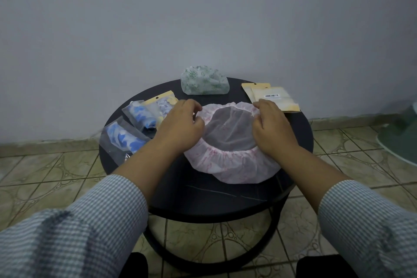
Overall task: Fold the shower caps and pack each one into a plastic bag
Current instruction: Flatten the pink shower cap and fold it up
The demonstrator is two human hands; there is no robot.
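A pink-patterned shower cap (232, 162) lies spread open on the round black table (203, 196), its elastic rim facing up. My left hand (180, 126) pinches the rim at the cap's left side. At the right side, my right hand (270, 128) grips the same rim. A green-flowered shower cap (204, 80) sits bunched at the table's far edge. Three plastic bags with blue-patterned caps inside (126, 140) (143, 116) (163, 104) lie at the left. Flat bags with yellow headers (274, 97) are stacked at the right.
The table stands close to a plain grey wall (203, 18), on a tiled floor (45, 176). A green object (404, 140) is partly visible at the right edge. The leftmost bag overhangs the table's left edge.
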